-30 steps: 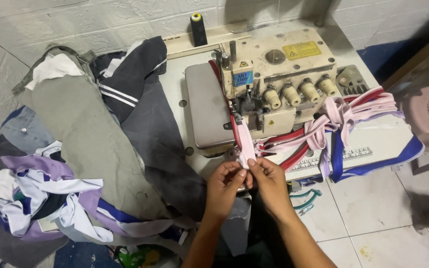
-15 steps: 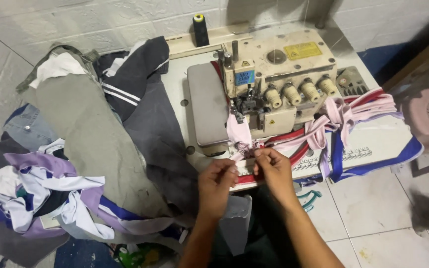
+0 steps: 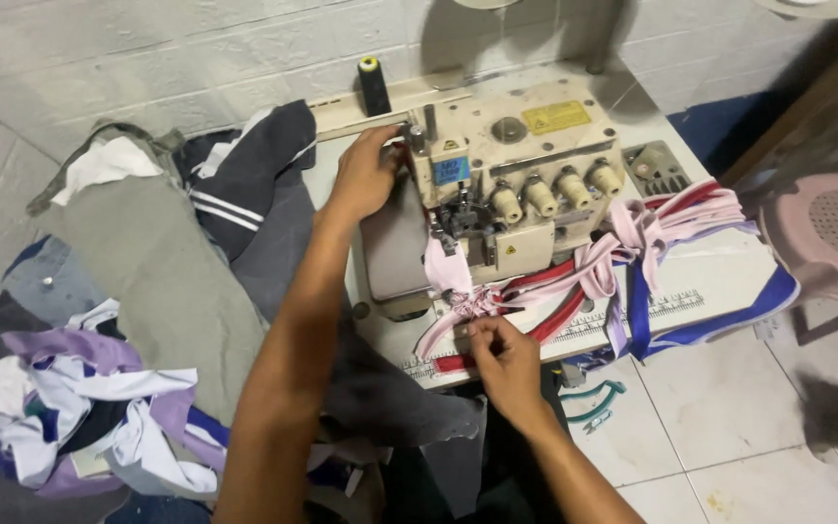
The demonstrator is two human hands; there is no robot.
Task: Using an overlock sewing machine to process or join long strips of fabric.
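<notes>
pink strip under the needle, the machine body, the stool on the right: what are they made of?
Pink strip: soft cloth, probably a knit; matte, bunched and limp where the right hand pinches it.
Sewing machine: likely painted cast metal, cream and worn, with dull scuffs; the left hand rests on its left end.
Stool: looks like moulded plastic, pale pink, with a perforated seat.

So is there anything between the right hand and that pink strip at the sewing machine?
Nothing visible. The right hand already pinches the gathered end of the pink strip, which hangs from under the sewing machine head. The left hand rests on the machine's upper left side, away from the strip.
</notes>
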